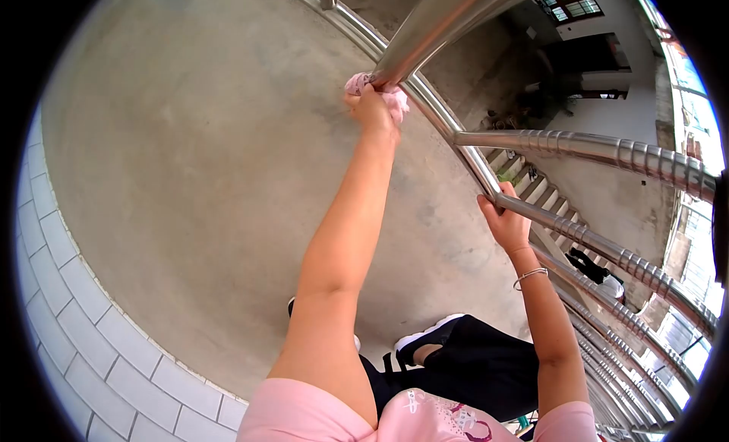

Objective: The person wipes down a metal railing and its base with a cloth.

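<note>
My left hand (373, 109) is closed around a crumpled pink cloth (395, 102) and presses it against the foot of a thick metal post (429, 28). Some of the fingers are hidden behind the cloth and post. Lower down on the right, my right hand (510, 218) grips the metal railing (486, 176) where a thin baluster meets the bottom rail. The thumb lies on the near side of the rail, and the other fingers wrap out of sight behind it.
Spiral-ringed balusters (607, 149) run along the right. Beyond the railing, stairs (539, 195) lead down, with a person (596, 275) on or beside them. Underfoot is a concrete floor (205, 153), bordered by a white tiled wall (83, 282). A black shoe (429, 337) stands near the railing.
</note>
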`<control>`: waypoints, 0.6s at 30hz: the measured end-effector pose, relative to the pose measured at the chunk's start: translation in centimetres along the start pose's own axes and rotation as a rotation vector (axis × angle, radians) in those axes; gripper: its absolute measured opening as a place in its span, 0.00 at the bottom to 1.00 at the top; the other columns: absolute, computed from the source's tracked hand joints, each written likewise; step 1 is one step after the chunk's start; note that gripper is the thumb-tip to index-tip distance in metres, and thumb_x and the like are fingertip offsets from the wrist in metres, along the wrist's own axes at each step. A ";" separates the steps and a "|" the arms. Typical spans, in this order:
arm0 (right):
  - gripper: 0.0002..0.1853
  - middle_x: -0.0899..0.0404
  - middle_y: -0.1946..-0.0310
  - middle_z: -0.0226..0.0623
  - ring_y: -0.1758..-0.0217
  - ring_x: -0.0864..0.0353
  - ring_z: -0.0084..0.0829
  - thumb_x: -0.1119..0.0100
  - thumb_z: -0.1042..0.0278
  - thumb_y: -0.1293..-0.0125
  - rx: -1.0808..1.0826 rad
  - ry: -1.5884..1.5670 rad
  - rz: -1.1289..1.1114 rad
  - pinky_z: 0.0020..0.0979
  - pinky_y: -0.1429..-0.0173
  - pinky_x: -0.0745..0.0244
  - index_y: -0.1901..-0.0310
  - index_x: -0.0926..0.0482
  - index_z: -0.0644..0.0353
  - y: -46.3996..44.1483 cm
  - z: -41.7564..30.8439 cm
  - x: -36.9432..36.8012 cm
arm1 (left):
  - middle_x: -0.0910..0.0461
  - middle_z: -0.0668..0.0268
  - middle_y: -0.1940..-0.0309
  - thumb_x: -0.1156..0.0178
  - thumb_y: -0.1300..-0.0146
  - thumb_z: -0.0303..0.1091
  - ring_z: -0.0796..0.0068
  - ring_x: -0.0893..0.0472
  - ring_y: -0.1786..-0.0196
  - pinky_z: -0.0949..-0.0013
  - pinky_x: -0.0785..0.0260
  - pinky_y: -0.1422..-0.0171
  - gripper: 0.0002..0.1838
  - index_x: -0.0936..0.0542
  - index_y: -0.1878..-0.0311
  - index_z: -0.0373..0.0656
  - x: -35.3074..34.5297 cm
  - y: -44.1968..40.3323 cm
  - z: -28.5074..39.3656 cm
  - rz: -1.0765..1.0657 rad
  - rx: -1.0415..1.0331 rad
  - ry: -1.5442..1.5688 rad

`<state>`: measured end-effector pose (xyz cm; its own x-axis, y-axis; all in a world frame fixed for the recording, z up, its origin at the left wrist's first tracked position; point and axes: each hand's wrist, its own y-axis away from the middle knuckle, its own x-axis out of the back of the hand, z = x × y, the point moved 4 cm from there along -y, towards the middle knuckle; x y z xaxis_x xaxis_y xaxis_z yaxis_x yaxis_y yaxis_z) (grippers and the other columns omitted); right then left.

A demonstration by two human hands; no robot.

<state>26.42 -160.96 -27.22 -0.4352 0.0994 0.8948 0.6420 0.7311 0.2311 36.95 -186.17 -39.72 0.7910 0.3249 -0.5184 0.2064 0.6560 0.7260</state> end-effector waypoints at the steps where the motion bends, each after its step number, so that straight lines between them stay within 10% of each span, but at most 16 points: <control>1: 0.16 0.25 0.80 0.36 0.77 0.25 0.35 0.37 0.54 0.42 -0.004 -0.004 -0.005 0.34 0.70 0.30 0.65 0.28 0.56 0.1 0.0 0.0 | 0.29 0.58 0.54 0.59 0.32 0.29 0.75 0.24 0.71 0.73 0.33 0.77 0.17 0.40 0.40 0.42 0.0 0.6 0.6 0.004 0.001 -0.006; 3: 0.16 0.25 0.81 0.36 0.78 0.26 0.35 0.37 0.54 0.42 -0.007 0.009 -0.014 0.35 0.70 0.31 0.65 0.28 0.56 0.0 -0.1 0.1 | 0.30 0.68 0.70 0.59 0.33 0.32 0.82 0.36 0.84 0.77 0.51 0.85 0.09 0.34 0.50 0.50 -1.5 2.1 2.0 -0.246 0.017 0.102; 4: 0.16 0.26 0.81 0.37 0.79 0.26 0.35 0.37 0.54 0.42 -0.008 0.002 -0.011 0.35 0.71 0.31 0.66 0.29 0.57 0.0 0.1 0.0 | 0.39 0.76 0.83 0.58 0.38 0.31 0.84 0.46 0.89 0.76 0.62 0.85 0.05 0.34 0.61 0.54 -2.7 3.8 2.8 -0.045 0.011 0.194; 12: 0.16 0.26 0.81 0.37 0.78 0.25 0.36 0.37 0.54 0.42 0.010 0.013 0.009 0.35 0.70 0.31 0.66 0.28 0.57 0.1 -0.2 0.1 | 0.51 0.79 0.89 0.58 0.48 0.34 0.80 0.51 0.90 0.72 0.56 0.83 0.11 0.43 0.83 0.55 -3.3 7.4 7.2 -0.394 0.048 0.129; 16: 0.16 0.26 0.81 0.36 0.78 0.26 0.35 0.37 0.53 0.43 0.005 0.015 0.018 0.35 0.70 0.31 0.66 0.27 0.57 0.1 0.0 0.1 | 0.47 0.74 0.86 0.59 0.47 0.30 0.80 0.51 0.89 0.72 0.48 0.82 0.09 0.43 0.80 0.53 0.9 4.3 9.2 0.077 -0.109 0.003; 18: 0.16 0.26 0.81 0.36 0.78 0.26 0.35 0.37 0.53 0.43 0.009 0.016 0.023 0.35 0.70 0.32 0.66 0.27 0.57 0.1 0.2 0.0 | 0.42 0.73 0.84 0.58 0.46 0.30 0.80 0.48 0.88 0.71 0.46 0.82 0.06 0.38 0.77 0.51 2.6 2.1 8.5 -0.102 -0.057 -0.055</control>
<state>26.39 -160.78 -27.25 -0.4102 0.1052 0.9059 0.6458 0.7349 0.2071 44.31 -189.72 -35.69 0.7980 0.2179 -0.5618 0.2557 0.7217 0.6432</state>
